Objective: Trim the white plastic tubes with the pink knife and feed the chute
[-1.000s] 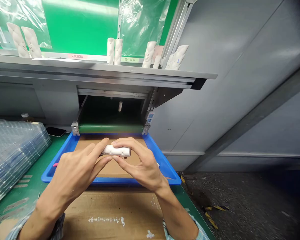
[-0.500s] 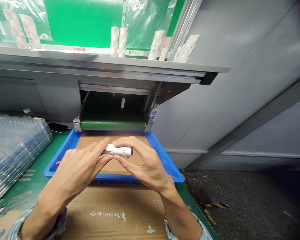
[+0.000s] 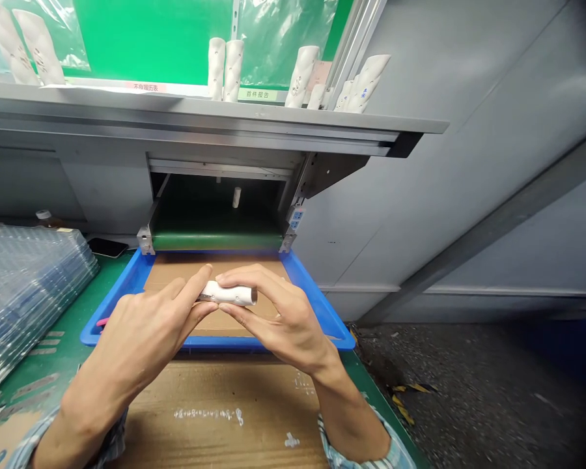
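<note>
1. Tray (image 3: 315,296): blue, smooth, shallow, with sloping walls, set on the green table (image 3: 68,303).
2. Left of the tray, a stack (image 3: 29,286) of clear, ribbed plastic sheets shines beside a flat black phone (image 3: 106,247).
3. Nearer the person than the tray lies brown cardboard (image 3: 219,397) with white handwriting and a torn white patch.
4. Behind the tray, a green belt (image 3: 217,240) with a rounded front edge carries a small white piece (image 3: 236,197); above, a grey metal shelf (image 3: 224,120) bears wavy white sleeves (image 3: 233,70).
5. Inside the tray: a flat brown sheet (image 3: 176,267), and by its left wall something pink (image 3: 102,322), too small to tell.
6. Above the tray, the tube (image 3: 232,295) is held level: white, short, gently wavy, lightly dimpled, its right end cut straight.
7. Left hand (image 3: 146,326) pinches the tube's left end; right hand (image 3: 280,312) grips it between thumb and fingers.
</note>
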Demonstrator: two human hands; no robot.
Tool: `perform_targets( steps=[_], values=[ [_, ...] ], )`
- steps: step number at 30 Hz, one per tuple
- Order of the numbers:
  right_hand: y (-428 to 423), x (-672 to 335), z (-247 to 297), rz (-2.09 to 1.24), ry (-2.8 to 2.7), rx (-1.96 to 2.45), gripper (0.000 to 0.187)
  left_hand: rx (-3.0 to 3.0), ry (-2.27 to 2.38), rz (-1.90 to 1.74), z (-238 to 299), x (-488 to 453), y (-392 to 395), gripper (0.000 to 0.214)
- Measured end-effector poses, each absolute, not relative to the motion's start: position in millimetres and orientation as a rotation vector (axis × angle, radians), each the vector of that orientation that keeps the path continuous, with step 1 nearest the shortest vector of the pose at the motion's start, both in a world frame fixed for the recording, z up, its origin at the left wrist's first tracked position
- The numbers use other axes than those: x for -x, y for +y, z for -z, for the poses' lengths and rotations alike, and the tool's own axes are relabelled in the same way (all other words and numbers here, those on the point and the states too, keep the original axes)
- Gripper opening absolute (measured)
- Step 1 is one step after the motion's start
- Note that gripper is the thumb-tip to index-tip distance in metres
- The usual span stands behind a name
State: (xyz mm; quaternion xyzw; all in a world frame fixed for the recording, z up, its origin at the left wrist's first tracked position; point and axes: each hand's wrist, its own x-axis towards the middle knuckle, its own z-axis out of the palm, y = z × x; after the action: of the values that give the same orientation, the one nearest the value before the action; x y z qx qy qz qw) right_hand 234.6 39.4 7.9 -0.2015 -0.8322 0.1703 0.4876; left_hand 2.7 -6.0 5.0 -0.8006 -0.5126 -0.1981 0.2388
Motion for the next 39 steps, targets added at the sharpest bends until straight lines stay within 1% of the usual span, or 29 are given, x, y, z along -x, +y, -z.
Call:
perform_targets(
  steps=[7, 14, 18, 22, 24, 26, 29, 32, 39],
  values=[
    [37, -237, -10, -0.432, -2.020, 0.523, 0.021, 2.137, -1.340, 0.536, -4, -2, -5, 0.056],
    [40, -238, -7, -0.503, -2.006, 0.533, 0.022, 2.175, -1.335, 0.570, -5, -2, -6, 0.056],
    [42, -237, -8, -0.547, -1.981, 0.503, 0.023, 2.341, -1.407, 0.723, -8, 0, -5, 0.051],
    [42, -236, -8, -0.563, -1.968, 0.473, 0.024, 2.630, -1.437, 1.012, -14, 1, 0, 0.035],
    [41, -236, -8, -0.532, -1.972, 0.463, 0.025, 2.725, -1.464, 1.136, -17, 0, 2, 0.031],
    [40, -236, -7, -0.499, -1.982, 0.448, 0.027, 2.778, -1.497, 1.199, -20, 0, 3, 0.032],
    [40, -236, -6, -0.466, -2.006, 0.431, 0.030, 2.817, -1.527, 1.196, -22, 1, 3, 0.036],
    [40, -235, -6, -0.444, -2.020, 0.443, 0.029, 2.794, -1.519, 1.212, -23, 3, 3, 0.034],
    [41, -237, -7, -0.487, -1.987, 0.450, 0.030, 2.699, -1.564, 1.314, -25, 1, 1, 0.036]
  ],
)
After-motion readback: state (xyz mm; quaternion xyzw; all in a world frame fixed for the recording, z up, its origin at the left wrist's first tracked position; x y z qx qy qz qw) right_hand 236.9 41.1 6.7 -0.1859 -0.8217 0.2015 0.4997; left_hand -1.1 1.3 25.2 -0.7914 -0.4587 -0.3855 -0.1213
